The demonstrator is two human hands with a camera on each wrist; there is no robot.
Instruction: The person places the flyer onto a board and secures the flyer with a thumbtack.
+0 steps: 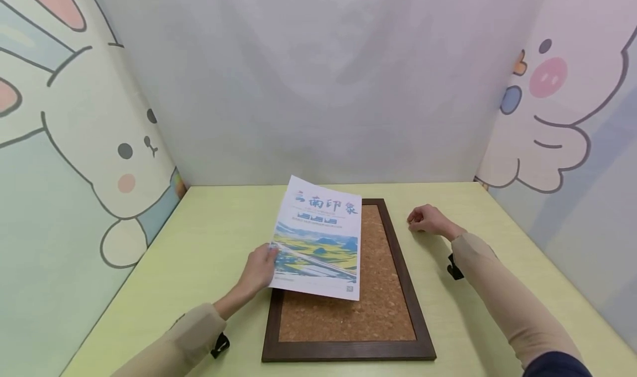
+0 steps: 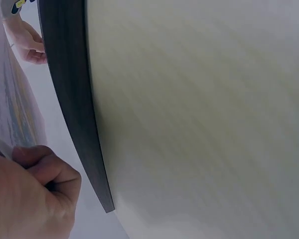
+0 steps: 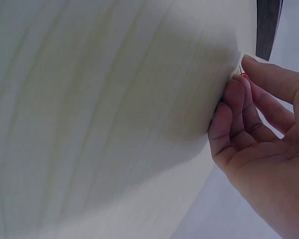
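Note:
My left hand (image 1: 260,266) pinches the left edge of a printed paper poster (image 1: 318,239), raised at a tilt over a brown-framed cork board (image 1: 343,316). Blue characters and a landscape of yellow fields cover the poster. In the left wrist view, the curled fingers of my left hand (image 2: 35,184) press on the paper's edge. To the right of the board, my right hand (image 1: 429,220) is down at the tabletop. In the right wrist view its thumb and fingertips close around a small red push pin (image 3: 244,74), mostly hidden by the fingers.
The cork board lies flat on a pale yellow-green table (image 1: 214,228), its dark frame (image 1: 348,352) towards the front edge. A grey curtain (image 1: 328,89) stands behind the table. Cartoon-printed walls flank it, a rabbit (image 1: 89,128) at left.

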